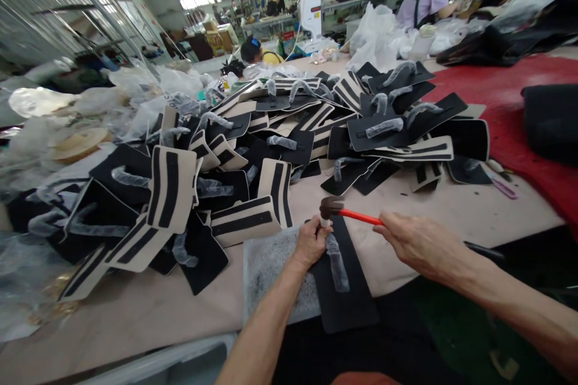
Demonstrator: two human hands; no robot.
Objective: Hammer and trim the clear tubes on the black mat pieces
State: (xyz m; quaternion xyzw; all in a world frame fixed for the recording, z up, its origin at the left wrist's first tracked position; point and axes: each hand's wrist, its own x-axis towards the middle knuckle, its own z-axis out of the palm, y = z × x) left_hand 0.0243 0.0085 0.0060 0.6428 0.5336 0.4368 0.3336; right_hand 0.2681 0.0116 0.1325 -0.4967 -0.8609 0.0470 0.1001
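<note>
While clear plastic bags (135,81) crowd the far left of the bench (198,307) around a tan roll (81,144), a heap of black panels (205,258) with plastic-wrapped handles spreads from there toward the right, some turned to show cream backs with black strips. Nearer the person, a speckled grey slab (266,277) lies flat. The left hand (312,243) has its fingers closed around a short pale rod (324,222), upright at the top end of a separate black panel (354,277), which partly overlaps the slab; its wrapped handle runs below the hand. The hammer (356,215) has its dark head at the rod's top, and the right hand (409,240) grips its red handle. Farther right lie a pink-handled tool (503,187) and a red sheet (510,108).
</note>
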